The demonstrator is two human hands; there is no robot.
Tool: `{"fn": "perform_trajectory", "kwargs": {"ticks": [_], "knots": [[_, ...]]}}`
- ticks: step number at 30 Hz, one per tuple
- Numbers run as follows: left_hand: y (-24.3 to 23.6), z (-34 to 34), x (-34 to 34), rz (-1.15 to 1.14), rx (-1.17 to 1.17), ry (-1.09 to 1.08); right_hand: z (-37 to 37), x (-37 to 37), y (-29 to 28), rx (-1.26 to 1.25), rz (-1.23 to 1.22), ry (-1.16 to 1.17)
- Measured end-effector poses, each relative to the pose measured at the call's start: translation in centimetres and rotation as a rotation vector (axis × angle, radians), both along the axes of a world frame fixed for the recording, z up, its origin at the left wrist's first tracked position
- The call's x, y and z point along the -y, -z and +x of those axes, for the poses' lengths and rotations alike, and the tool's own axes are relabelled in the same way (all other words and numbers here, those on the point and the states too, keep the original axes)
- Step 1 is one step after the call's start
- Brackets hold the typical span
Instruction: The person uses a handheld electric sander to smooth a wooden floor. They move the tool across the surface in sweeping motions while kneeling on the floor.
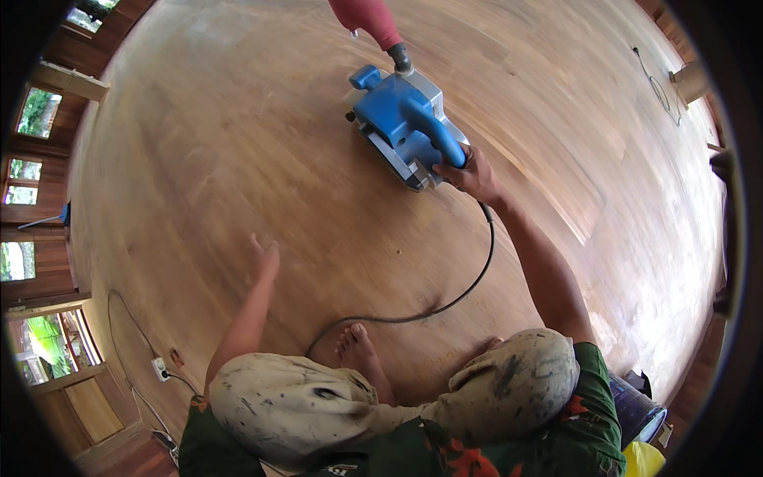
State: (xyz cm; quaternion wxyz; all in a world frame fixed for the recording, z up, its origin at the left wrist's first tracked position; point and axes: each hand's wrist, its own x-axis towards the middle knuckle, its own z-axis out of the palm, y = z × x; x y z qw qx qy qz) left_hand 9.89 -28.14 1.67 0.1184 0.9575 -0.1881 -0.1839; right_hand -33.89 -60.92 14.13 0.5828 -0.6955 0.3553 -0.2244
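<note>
1. The blue and grey electric belt sander (401, 127) sits flat on the pale sanded wooden plank floor (238, 159), at about twelve o'clock from the person's knees.
2. The right hand (469, 171) is wrapped tight around the sander's curved blue rear handle; the fingers close fully round it.
3. The left hand (266, 258) is spread flat, palm down, on the floor at about ten o'clock, holding nothing and bracing the body.
4. A red dust bag (367, 20) leaves the sander's far end toward twelve o'clock.
5. The black power cord (469, 282) runs from the handle back in a curve past the bare foot (359, 350) at six o'clock.
6. Handling, as a judgement: the sander looks rigid and fairly heavy, metal and hard plastic. The rear handle is the natural hold; the small blue front knob (366, 77) offers a second one. The bag is soft and no place to grip.
7. The cord is limp and could snag under a knee or the foot.
8. Room: bare floor lies open from nine through three o'clock. A white power strip (161, 368) lies at eight o'clock by the dark wooden wall, well apart.
</note>
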Motion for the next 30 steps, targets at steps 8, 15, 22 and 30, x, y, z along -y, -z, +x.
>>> {"fn": "perform_trajectory", "kwargs": {"ticks": [8,15,22,30], "knots": [[4.4,6.3,9.6,0.022,0.128,-0.760,4.3,3.0,1.8,-0.197,0.093,-0.007],[2.4,3.6,13.7,-0.038,0.205,-1.102,7.1,4.3,1.2,-0.218,0.132,-0.013],[6.0,0.2,13.4,-0.255,0.275,-1.237,9.5,5.7,2.5,-0.265,0.085,0.072],[13.5,-3.6,8.1,-0.275,0.448,-1.077,10.4,6.9,3.5,-0.214,0.143,0.084]]}}
